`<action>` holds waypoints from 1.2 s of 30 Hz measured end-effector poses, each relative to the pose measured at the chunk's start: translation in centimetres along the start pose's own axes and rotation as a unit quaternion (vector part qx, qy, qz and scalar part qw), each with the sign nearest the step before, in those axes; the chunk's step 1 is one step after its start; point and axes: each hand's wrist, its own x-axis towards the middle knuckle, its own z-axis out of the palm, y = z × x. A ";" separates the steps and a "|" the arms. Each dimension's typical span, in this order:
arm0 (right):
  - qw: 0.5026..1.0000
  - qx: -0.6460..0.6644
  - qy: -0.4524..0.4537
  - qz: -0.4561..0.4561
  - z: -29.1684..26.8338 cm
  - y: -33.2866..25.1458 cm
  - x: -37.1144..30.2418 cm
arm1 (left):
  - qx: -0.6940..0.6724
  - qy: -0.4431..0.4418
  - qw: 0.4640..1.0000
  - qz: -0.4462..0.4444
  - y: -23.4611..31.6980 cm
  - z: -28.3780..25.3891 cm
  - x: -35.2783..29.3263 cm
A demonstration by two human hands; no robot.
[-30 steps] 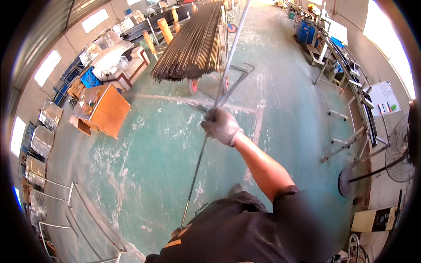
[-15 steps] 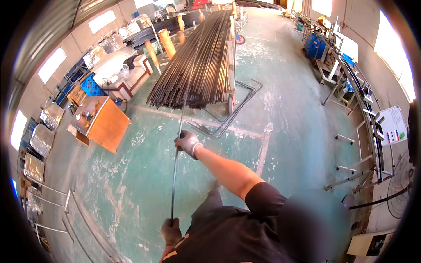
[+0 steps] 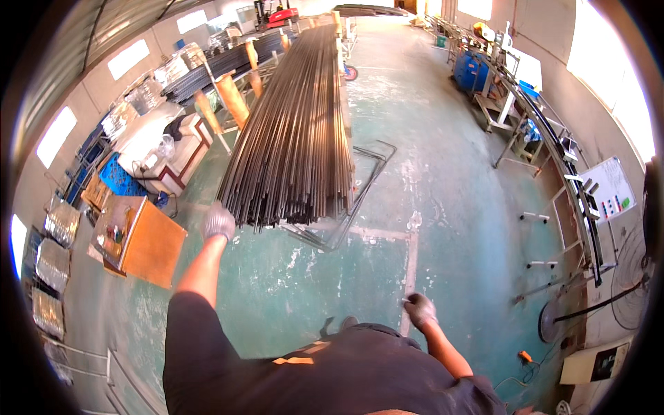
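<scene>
A thick bundle of long, thin, dark metal rods (image 3: 290,152) stretches away from me, its uneven near ends facing me. My left hand (image 3: 220,221), in a light grey work glove, reaches forward to the left corner of those ends. It is at or against the outermost rods, and its fingers are hidden behind the back of the glove. Low on the right, apart from the bundle, my right hand (image 3: 420,311) is gloved too. Its fingers are curled closed, and a small pale bit shows at the fingertips, too small to name.
Bent metal tubes (image 3: 370,187) lie on the green floor beside the bundle. Left stands a wooden cabinet (image 3: 155,242), with orange posts (image 3: 232,100) farther back. A long machine line (image 3: 546,131), a whiteboard (image 3: 609,190) and a fan (image 3: 633,283) line the right.
The single rod that both hands held is no longer seen in them. My left hand has moved forward to the bundle; my right hand has drawn back and to the right. The view has shifted.
</scene>
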 end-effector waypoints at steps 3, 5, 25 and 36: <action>0.961 0.035 0.094 0.256 -2.9 10.0 -5.4 | 0.034 0.074 0.996 0.040 2.7 0.0 7.4; 0.870 0.245 0.117 0.412 -0.9 21.4 -11.2 | 0.129 0.153 0.978 0.065 6.8 0.4 9.4; 0.827 0.241 0.153 0.485 -7.4 23.6 -30.2 | -0.133 -0.376 0.669 0.628 44.0 15.8 -42.5; 0.741 0.243 0.356 0.515 -15.6 31.0 -38.0 | -0.039 -0.525 0.667 0.527 41.8 25.9 -53.4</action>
